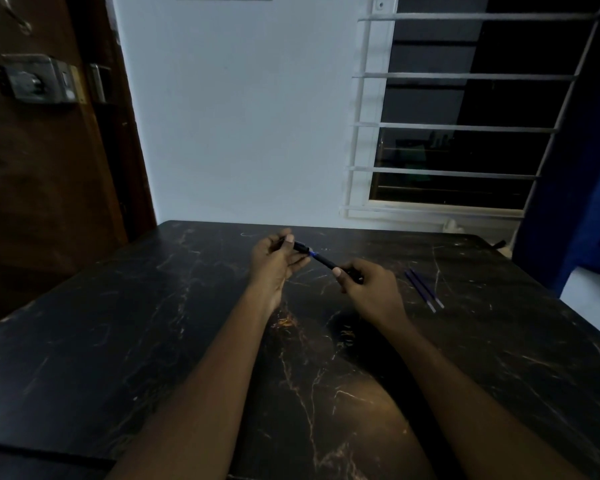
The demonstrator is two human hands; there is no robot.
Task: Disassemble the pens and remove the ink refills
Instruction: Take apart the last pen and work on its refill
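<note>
Marble-look table (153,341), white wall (239,133), barred window (465,126).

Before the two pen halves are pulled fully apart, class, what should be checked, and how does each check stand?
1. Left hand grips its half of the pen: ok.
2. Right hand grips the other half: ok.
3. Barrel opened, blue showing at the joint: ok.
4. Two removed refills lie clear of the hands: ok.
5. Bare table below to catch parts: ok.
6. Spring or small parts inside: cannot tell.
</note>
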